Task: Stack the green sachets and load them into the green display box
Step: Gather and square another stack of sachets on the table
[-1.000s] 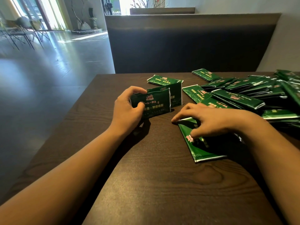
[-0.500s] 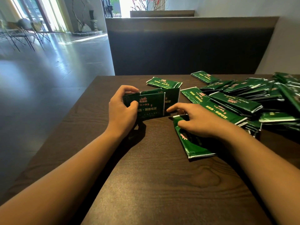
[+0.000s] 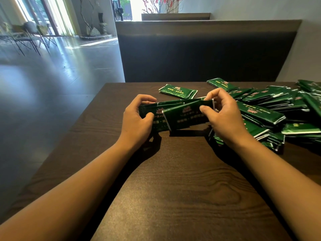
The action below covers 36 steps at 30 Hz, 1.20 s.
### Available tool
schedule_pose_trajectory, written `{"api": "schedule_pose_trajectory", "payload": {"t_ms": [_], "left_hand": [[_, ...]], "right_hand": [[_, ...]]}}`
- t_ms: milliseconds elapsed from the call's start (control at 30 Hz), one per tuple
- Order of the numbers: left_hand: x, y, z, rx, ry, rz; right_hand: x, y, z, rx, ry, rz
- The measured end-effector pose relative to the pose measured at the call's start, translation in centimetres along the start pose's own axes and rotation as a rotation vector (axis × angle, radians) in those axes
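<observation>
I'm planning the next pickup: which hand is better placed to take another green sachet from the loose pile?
Right. The right hand sits directly beside the heap of green foil sachets at the table's right, pinching only one sachet. The left hand grips the gathered stack, farther away.

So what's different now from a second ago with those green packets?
The right hand has lifted a sachet off the table and now pinches it against the stack gripped by the left hand. Earlier it was pressing that sachet flat. The left hand kept its hold; the pile and the lone sachet beyond stayed put.
</observation>
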<state>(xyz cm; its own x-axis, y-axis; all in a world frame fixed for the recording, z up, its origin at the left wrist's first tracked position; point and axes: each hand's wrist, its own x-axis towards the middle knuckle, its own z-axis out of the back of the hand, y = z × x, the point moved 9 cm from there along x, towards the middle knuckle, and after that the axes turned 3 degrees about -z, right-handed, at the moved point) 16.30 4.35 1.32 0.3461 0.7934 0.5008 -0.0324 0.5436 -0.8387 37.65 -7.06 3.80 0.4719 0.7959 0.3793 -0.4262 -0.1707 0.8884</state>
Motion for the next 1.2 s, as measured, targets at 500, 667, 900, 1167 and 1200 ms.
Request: {"api": "schedule_pose_trajectory", "payload": {"t_ms": [500, 667, 900, 1167, 1200], "left_hand": [[-0.6, -0.8, -2.4, -0.017, 0.234, 0.001], [-0.5, -1.0, -2.1, 0.064, 0.206, -0.048], [-0.4, -0.8, -1.8, 0.054, 0.182, -0.045], [0.2, 0.8, -0.2, 0.031, 0.042, 0.059], [0.2, 0.9, -0.3, 0.019, 0.042, 0.071]], "right_hand": [[-0.3, 0.8, -1.3, -0.377, -0.036, 0.174], [0.2, 0.2, -0.1, -0.368, -0.110, 0.100], [1.1, -0.5, 0.5, -0.562, -0.068, 0.113], [-0.2, 1.6, 4.3, -0.021, -0.396, 0.173], [-0.3, 1.9, 4.3, 0.040, -0.391, 0.191]]}}
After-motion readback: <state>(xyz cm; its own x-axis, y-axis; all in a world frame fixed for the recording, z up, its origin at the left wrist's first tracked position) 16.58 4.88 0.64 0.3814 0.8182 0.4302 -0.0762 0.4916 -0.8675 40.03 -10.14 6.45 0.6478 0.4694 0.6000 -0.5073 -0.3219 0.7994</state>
